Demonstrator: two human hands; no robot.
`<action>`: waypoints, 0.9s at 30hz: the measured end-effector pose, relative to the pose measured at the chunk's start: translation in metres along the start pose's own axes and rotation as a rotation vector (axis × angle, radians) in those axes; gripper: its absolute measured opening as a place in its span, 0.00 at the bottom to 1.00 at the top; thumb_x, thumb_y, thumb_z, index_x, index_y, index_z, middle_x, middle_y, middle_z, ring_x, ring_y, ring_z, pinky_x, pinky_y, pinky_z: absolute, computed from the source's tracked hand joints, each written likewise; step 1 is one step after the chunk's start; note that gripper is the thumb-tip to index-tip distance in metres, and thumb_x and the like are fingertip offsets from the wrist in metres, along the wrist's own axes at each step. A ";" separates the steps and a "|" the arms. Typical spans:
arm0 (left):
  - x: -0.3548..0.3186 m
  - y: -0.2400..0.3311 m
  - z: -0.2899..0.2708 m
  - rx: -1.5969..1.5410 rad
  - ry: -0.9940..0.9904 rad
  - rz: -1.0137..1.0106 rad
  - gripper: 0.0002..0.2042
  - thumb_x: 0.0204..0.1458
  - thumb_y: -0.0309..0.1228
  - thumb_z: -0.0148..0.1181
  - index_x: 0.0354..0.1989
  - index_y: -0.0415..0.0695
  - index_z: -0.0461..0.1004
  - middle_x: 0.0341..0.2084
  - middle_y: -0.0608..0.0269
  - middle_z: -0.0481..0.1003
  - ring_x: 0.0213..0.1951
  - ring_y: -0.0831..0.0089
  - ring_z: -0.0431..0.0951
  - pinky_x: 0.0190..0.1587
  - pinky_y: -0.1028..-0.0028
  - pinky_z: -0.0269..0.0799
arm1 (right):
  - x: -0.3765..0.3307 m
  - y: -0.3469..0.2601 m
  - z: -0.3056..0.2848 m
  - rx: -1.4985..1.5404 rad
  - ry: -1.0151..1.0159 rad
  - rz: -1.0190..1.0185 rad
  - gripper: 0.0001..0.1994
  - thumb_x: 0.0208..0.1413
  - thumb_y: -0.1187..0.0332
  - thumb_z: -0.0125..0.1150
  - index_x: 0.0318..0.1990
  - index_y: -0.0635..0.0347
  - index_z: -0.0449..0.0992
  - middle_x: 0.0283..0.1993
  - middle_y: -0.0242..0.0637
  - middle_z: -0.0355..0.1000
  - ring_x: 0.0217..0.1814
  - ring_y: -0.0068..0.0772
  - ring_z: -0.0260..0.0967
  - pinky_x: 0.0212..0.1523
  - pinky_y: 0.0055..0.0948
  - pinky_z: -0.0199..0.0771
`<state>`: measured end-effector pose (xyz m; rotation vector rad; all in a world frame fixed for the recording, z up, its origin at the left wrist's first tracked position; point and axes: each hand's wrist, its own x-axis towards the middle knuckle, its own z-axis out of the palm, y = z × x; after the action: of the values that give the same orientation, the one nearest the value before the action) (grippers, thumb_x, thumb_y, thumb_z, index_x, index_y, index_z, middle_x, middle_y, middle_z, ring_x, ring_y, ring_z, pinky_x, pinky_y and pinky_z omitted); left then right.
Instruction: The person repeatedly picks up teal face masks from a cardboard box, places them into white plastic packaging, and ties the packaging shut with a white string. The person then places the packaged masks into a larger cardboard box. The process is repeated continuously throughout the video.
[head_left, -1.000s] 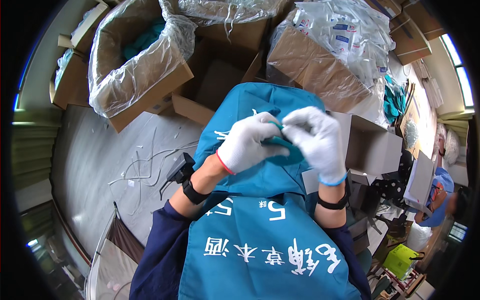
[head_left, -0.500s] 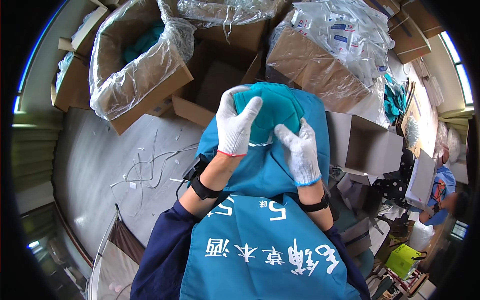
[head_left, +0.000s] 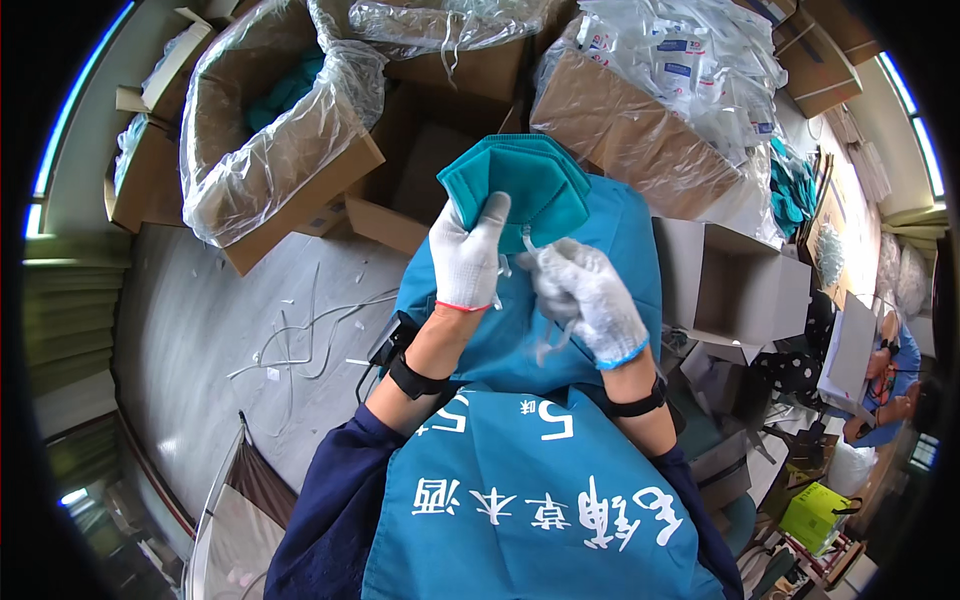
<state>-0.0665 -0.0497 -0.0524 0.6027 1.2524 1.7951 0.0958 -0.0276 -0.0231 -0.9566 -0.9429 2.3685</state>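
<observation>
A small stack of teal face masks (head_left: pixel 535 180) is held up over my lap, fanned slightly at the edges. My left hand (head_left: pixel 466 245), in a white knit glove with a red cuff, grips the stack at its lower left, thumb on top. My right hand (head_left: pixel 590 295), in a white glove with a blue cuff, is closed in a pinch on white ear loops (head_left: pixel 528 240) at the masks' lower edge. A pale strand dangles below the right fingers, blurred. A blue apron (head_left: pixel 520 500) with white lettering covers my front and lap.
Ahead stands a plastic-lined carton (head_left: pixel 300 190) with teal masks inside, beside an open carton (head_left: pixel 420 150). Another carton (head_left: pixel 630 130) is heaped with clear printed packets (head_left: pixel 690 70). A grey-white box (head_left: pixel 740 290) lies open at right. Loose straps (head_left: pixel 300 335) litter the floor. Another person (head_left: pixel 890 385) works far right.
The mask stack has moved up and left with my left hand and is fanned out more. My right hand has gone from open fingers beside the masks to pinching their ear loops.
</observation>
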 end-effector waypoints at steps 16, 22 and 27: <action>0.005 -0.068 0.031 -0.008 0.096 -0.249 0.08 0.63 0.42 0.59 0.39 0.53 0.74 0.25 0.74 0.71 0.22 0.85 0.67 0.21 0.78 0.59 | 0.164 -0.007 -0.105 0.571 -0.314 -0.453 0.12 0.62 0.63 0.49 0.42 0.58 0.78 0.19 0.28 0.68 0.22 0.28 0.68 0.30 0.32 0.69; -0.014 -0.043 0.002 0.016 0.219 -0.417 0.14 0.61 0.50 0.58 0.34 0.54 0.72 0.17 0.73 0.65 0.17 0.81 0.62 0.20 0.76 0.54 | 0.213 -0.012 -0.065 0.650 0.182 -0.367 0.17 0.64 0.56 0.44 0.38 0.58 0.76 0.17 0.31 0.64 0.15 0.31 0.62 0.16 0.30 0.59; -0.014 0.010 -0.002 -0.038 0.185 -0.692 0.21 0.62 0.53 0.54 0.22 0.57 0.61 0.10 0.76 0.52 0.12 0.79 0.49 0.19 0.74 0.41 | 0.221 -0.038 0.001 0.013 0.643 -0.706 0.14 0.59 0.66 0.53 0.28 0.65 0.80 0.15 0.31 0.66 0.12 0.24 0.61 0.14 0.26 0.59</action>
<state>-0.0646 -0.0640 -0.0431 -0.0392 1.3336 1.2988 -0.0505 0.1272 -0.0934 -1.0563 -0.8129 1.3582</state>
